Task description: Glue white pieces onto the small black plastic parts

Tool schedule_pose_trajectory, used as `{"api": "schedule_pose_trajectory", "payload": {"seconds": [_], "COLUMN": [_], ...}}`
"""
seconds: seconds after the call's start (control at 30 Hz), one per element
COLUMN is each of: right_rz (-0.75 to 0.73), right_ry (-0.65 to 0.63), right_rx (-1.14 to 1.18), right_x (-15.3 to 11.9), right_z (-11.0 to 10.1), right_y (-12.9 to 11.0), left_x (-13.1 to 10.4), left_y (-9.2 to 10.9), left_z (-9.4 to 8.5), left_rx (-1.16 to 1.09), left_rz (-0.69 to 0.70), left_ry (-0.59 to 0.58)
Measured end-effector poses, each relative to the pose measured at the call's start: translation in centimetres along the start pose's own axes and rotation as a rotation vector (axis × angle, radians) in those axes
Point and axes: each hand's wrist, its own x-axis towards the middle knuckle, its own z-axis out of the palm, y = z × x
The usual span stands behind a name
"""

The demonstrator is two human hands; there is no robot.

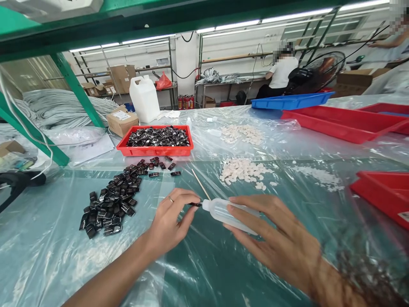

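Black part (194, 204) — mid-view, in the fingertips of the left hand (172, 219), right at the white tip (206, 206) of the bottle (220, 211). Left to right now. Loose heap of black parts (111, 200) on the plastic sheet (191, 273), probably there for easy reach. Behind it, red tray (155, 151) full of the same, likely as bulk stock clear of the working spot. Left hand: thumb and index finger pinched tight on the one part, far end left exposed, likely for access. Contact between tip and part: cannot tell, too small. Thin stick (200, 183) slanted just beyond the hands, lower end near the bottle. Bottle tilted low, tip leftward, presumably for lining up with the part. Right hand (277, 238): thumb and fingers spread to bottle width, holding both sides; squeeze — cannot tell. White pieces (244, 170) heaped beyond, finer white bits (321, 177) farther right, apparently apart to avoid mixing. Red bin (377, 194) at right edge.

Materials, same order: glossy, blocky little bodies with silvery glints for the black parts; smooth red plastic for the tray; pale, wood-like stick; translucent, rounded, soft-looking bottle; matte, flattish white pieces; clear, wrinkled, shiny sheet underneath.
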Motion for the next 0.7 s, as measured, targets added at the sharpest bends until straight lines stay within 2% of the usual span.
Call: {"api": "schedule_pose_trajectory", "payload": {"seconds": [0.17,0.43,0.53,0.7], "right_rz": [-0.076,-0.029,0.154,0.681], "right_ry": [-0.004,0.021,0.039,0.048], "right_rx": [-0.027,0.068,0.226,0.729], "right_x": [-0.2,0.9,0.7,0.7], "right_z": [0.0,-0.7,-0.3,0.3], "right_y": [-0.2,-0.5,-0.5,0.1], "left_x": [0.0,0.0,0.0,0.0], "left_y": [0.0,-0.1,-0.1,0.0], "left_z": [0.0,-0.2,-0.3,-0.4], "left_rx": [0.001,-0.003,-0.019,-0.001], "left_rz": [0.028,0.045,0.019,0.006], "left_ry": [-0.012,0.003,0.013,0.045]}}
